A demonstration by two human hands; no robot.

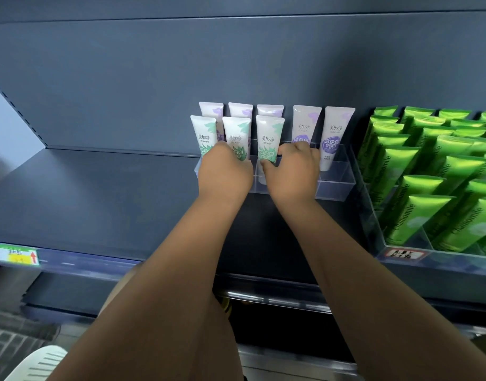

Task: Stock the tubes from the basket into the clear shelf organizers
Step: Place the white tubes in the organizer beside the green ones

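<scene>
White tubes, eight in all, stand upright in the clear organizer (pixel 335 185) at frame centre on the dark shelf (pixel 98 193): green-leaf tubes (pixel 206 133) in front, purple-print tubes (pixel 336 133) behind and at right. The third green-leaf tube (pixel 269 133) is held in the right grip (pixel 291 174). The left grip (pixel 225 171) is laid against the neighbouring tubes; its closure cannot be told. Front compartments at right are unfilled, so stocking is judged partly done.

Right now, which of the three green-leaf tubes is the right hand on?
The rightmost green-leaf tube; the right hand grips its lower end, while the left hand hides the bases of the other two.
</scene>
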